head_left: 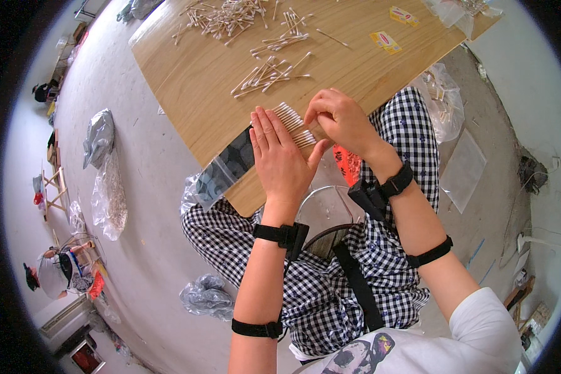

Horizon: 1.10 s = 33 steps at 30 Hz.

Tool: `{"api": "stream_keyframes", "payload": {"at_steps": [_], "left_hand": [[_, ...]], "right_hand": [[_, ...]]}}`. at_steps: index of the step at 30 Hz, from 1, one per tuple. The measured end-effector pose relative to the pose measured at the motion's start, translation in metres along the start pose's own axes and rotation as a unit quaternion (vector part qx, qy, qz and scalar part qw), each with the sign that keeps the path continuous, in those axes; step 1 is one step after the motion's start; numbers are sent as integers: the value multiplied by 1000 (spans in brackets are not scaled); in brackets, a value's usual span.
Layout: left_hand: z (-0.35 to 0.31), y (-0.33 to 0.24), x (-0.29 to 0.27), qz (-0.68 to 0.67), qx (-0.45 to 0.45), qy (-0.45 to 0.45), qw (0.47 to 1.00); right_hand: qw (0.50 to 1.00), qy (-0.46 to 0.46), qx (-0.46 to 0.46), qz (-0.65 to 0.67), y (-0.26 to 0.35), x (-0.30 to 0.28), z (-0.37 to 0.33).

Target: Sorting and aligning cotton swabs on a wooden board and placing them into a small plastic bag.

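Observation:
My left hand [275,153] lies flat with its fingers stretched out, its edge over one side of a neat row of cotton swabs [290,117] on the wooden table. The swabs lie side by side, their white tips lined up. At the row's right end is my right hand [341,121], its fingers curled into a pinch; whatever they hold, if anything, is hidden. Beside my left hand lies a dark patterned plastic bag [230,163] with a clear edge, partly beneath that hand. A loose group of cotton swabs [269,76] lies just beyond both hands.
A larger swab heap [227,17] covers the table's far side. Two small yellow-and-white cards [386,42] lie at the far right, near a clear plastic bag [458,14]. Below the table's near edge are my checkered trousers [411,131] and a red packet [348,163].

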<state>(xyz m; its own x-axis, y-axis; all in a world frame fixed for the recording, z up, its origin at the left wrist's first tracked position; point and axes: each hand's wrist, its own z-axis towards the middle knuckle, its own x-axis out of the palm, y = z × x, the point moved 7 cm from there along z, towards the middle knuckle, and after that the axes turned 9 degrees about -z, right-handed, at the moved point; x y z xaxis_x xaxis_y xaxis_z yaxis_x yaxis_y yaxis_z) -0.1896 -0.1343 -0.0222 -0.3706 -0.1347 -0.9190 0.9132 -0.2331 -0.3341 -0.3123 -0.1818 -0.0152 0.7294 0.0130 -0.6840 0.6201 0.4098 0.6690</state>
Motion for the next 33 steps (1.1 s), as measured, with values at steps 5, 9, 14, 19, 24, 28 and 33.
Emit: {"api": "stream_keyframes", "payload": {"at_steps": [5, 9, 14, 19, 24, 28, 33], "left_hand": [[-1, 1, 0, 1, -2, -7, 1000], [-1, 0, 1, 3, 0, -2, 1000], [-1, 1, 1, 6, 0, -5, 1000], [0, 0, -1, 6, 3, -8, 1000], [0, -1, -2, 1, 2, -7, 1000], [0, 0, -2, 4, 1, -8, 1000], [0, 0, -1, 4, 1, -8, 1000]], "right_hand": [[1000, 0, 13, -9, 1, 1, 2], [1000, -11, 18, -8, 0, 0, 1], [1000, 12, 7, -17, 3, 3, -1], [999, -34, 8, -31, 6, -1, 2], [998, -53, -6, -45, 6, 0, 4], [998, -51, -7, -47, 5, 2, 5], [997, -50, -25, -47, 5, 2, 4]]}}
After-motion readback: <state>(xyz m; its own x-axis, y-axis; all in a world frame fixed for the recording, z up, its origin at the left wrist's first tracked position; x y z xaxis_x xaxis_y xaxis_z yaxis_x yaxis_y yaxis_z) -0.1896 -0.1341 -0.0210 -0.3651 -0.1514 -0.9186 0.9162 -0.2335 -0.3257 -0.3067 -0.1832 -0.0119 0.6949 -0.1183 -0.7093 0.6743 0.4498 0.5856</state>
